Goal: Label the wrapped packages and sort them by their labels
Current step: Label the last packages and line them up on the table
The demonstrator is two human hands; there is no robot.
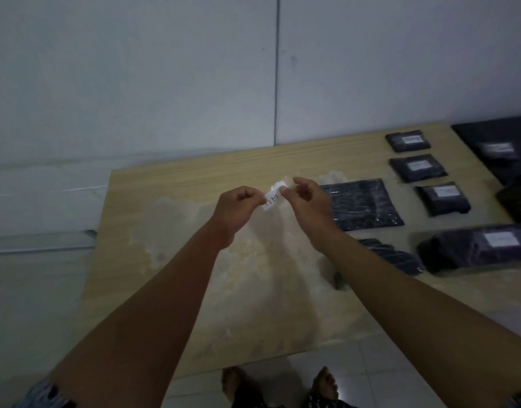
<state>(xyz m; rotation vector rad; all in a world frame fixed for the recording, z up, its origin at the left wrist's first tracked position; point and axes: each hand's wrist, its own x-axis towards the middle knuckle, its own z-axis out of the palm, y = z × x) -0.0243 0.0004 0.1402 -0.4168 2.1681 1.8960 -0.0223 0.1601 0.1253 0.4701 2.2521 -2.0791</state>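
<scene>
Both hands are raised together above the middle of the wooden board [171, 201], a pale, straight-grained panel lying on a tiled floor against a grey wall. The left hand [238, 207] pinches one end of a small white paper label [272, 198] between curled fingers; the right hand [306, 198] pinches the other end, and a clear film, apparently tape or backing, shows at the label's upper end. Dark handwritten marks are on the label, too small to read with confidence. In my judgement the step in hand is preparing this label, either peeling it or backing it with tape, before fixing it to a package. The likeliest target is the flat unlabelled package [362, 204], dark, rectangular and wrapped in wrinkled glossy film, lying just beside the right hand toward the board's right side; a narrower dark wrapped bundle [391, 254] near the right forearm also shows no label. The next move calls for carrying the label across without letting it curl on itself, then pressing it flat on the slick wrap. Toward the far right corner three small labelled packages [418, 166] sit in a column, well apart from the hands, and a larger labelled package [474, 248] lies near the right edge. Each is dark, soft-looking and bears a white rectangular label.
</scene>
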